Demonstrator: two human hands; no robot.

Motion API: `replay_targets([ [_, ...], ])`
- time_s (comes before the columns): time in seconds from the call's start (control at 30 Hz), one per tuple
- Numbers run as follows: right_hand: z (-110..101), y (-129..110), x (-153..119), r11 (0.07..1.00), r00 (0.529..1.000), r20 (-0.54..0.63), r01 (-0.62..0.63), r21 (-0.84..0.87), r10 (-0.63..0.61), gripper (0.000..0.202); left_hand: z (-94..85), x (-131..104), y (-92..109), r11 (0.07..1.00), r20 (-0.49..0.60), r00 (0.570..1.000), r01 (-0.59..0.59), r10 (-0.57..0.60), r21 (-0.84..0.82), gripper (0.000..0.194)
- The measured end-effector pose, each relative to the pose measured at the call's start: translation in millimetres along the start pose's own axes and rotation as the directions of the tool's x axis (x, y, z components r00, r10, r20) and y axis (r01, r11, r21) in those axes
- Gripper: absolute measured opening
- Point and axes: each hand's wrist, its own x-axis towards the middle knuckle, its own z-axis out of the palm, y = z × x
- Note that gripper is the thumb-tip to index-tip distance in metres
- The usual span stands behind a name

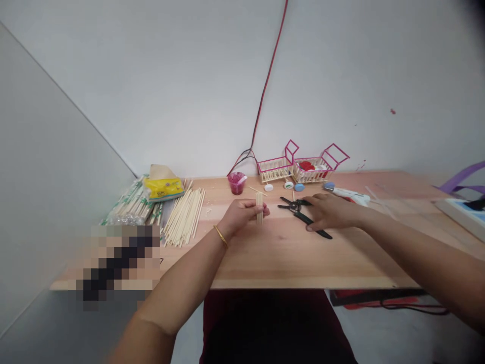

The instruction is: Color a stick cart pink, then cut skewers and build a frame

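Observation:
A small row of short wooden sticks (259,208) stands upright in my left hand (244,213), pinched between thumb and fingers above the table. My right hand (333,210) reaches palm down over pliers (303,217) with black handles. Its fingers are stretched and apart, with the fingertips by the upper handle and the thumb beside the lower one. The pliers lie on the table with jaws and handles spread. Part of the upper handle is hidden under my fingers.
Long wooden sticks (185,215) and wrapped chopsticks (129,202) lie left, with a yellow tissue pack (163,189) on top. A red-stained cup (237,184), two small stick-built carts (275,170) and a white glue gun (352,196) are farther back. A cable (263,96) hangs on the wall.

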Motion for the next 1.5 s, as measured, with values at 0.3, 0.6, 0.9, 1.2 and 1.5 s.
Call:
replay_targets([
  [0.3, 10, -10, -15, 0.989, 0.977, -0.172, 0.139, 0.056, -0.127, 0.048, -5.6, 2, 0, 0.946, -0.018, 0.987, -0.151, 0.163, 0.285, 0.028],
  [0.6, -11, -50, -7, 0.939, 0.859, -0.473, 0.304, 0.162, -0.196, 0.065, -3.7, -5, 3, 0.734, 0.080, 0.942, -0.306, 0.327, 0.606, 0.024],
  [0.9, -22, -73, 0, 0.917, 0.795, -0.537, 0.388, 0.090, -0.283, 0.070, 1.8, -8, 8, 0.602, 0.129, 0.888, -0.400, 0.442, 0.691, 0.018],
  [1.2, -28, -75, -2, 0.918, 0.786, -0.538, 0.393, 0.057, -0.303, 0.070, 5.0, -12, 11, 0.553, 0.174, 0.865, -0.442, 0.470, 0.707, 0.018],
  [1.5, -32, -75, -4, 0.922, 0.805, -0.513, 0.383, 0.062, -0.300, 0.070, 4.8, -12, 11, 0.541, 0.186, 0.865, -0.445, 0.466, 0.714, 0.017],
])
